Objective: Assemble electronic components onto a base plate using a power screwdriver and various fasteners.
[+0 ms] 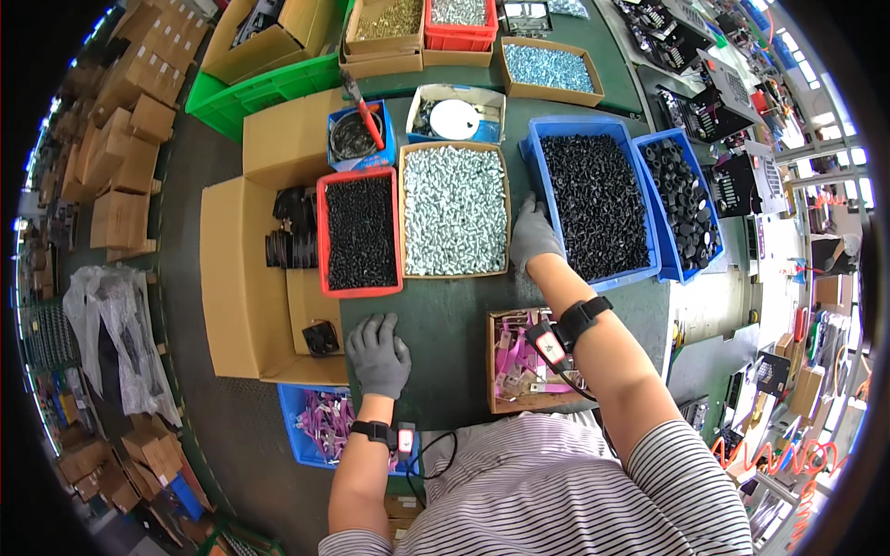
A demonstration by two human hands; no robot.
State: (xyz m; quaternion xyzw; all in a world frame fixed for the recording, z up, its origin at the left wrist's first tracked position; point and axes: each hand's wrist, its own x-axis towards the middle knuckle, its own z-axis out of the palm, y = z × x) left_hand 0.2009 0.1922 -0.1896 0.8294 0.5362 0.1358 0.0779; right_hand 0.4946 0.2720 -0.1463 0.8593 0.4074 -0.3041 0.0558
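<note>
My left hand (pixel 378 357), in a grey glove, rests palm down at the left edge of the dark green table with its fingers apart; it holds nothing. My right hand (pixel 535 233), also gloved in grey, is closed against the near left wall of a blue bin (pixel 535 167) full of black screws (pixel 593 199). Its fingers are partly hidden along that wall. Left of it stands a carton of silvery metal fasteners (pixel 454 211), then a red bin (pixel 324 232) of small black screws (pixel 362 232). Below my right forearm is a cardboard box (pixel 493 371) with purple-handled parts (pixel 519 347).
A second blue bin (pixel 714 243) holds round black parts. An open carton (pixel 222 278) with black fans (pixel 321 338) stands at the left. Behind are a blue box with a red-handled tool (pixel 371 125) and a carton of bluish screws (pixel 552 69). Black metal housings (pixel 723 97) stand at right.
</note>
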